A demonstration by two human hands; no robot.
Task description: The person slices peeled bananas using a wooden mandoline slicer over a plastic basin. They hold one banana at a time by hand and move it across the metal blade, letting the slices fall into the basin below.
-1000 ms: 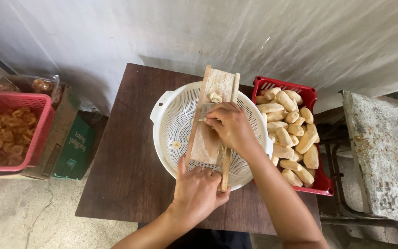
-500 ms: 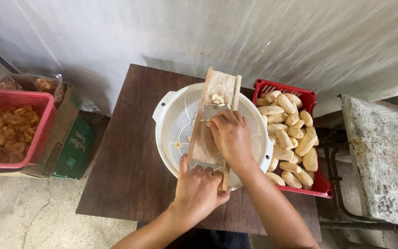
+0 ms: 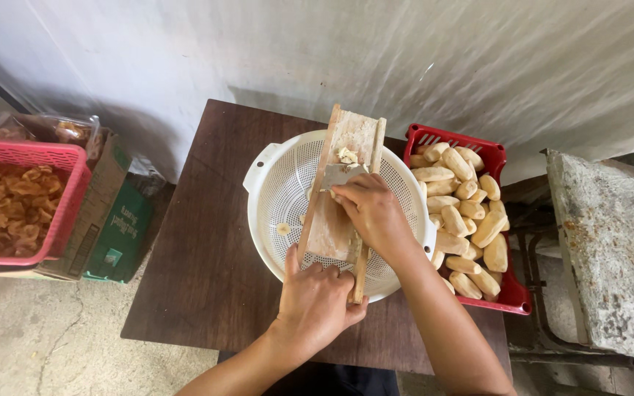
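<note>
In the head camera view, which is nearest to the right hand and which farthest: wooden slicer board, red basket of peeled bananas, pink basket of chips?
From the right hand:
1. Wooden slicer board, directly under the hand, over the white colander.
2. Red basket of peeled bananas, just to its right.
3. Pink basket of chips, far left, off the table.

A single head-worn camera looks steeply down from above the person's own arms, close over a dark wooden table (image 3: pixel 207 279). It faces a pale wall (image 3: pixel 332 51) beyond the table's far edge (concrete floor (image 3: pixel 31 345) shows at lower left). No second view shares this scene.
</note>
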